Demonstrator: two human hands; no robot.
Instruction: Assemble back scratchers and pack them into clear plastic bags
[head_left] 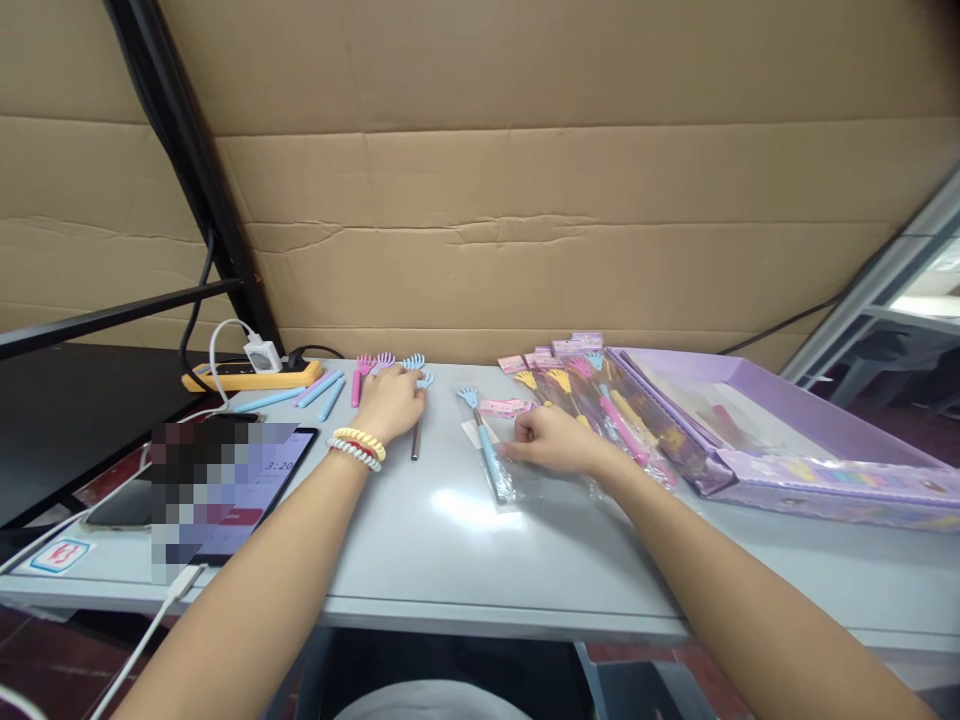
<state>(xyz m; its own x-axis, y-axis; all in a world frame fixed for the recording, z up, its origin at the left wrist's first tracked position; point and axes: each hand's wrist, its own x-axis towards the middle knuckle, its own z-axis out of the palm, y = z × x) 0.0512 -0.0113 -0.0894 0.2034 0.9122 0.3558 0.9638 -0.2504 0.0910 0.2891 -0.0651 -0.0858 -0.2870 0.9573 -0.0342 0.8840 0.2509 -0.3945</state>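
Head cam: blue scratcher [487, 450] lies btwn L hand [394, 402] & R hand [551, 438], mid worktop [585, 570], long axis approx. front edge to back edge, finger-shaped head toward the back & leaning a bit L, handle end toward the front. R hand is nearer, just R of it, fingers curled w/ tips by the handle & clear bag [514, 488]; can't tell if they pinch the bag. L hand is farther off, near the back edge, half-curled palm down over loose scratchers [414, 361], a metal rod [416, 440] poking out beneath; grip hidden, so can't tell if it's closed on any. Wrapped scratchers [622, 428] lie R of the R hand, along the L side of the purple box [810, 485], toward the worktop's R end.
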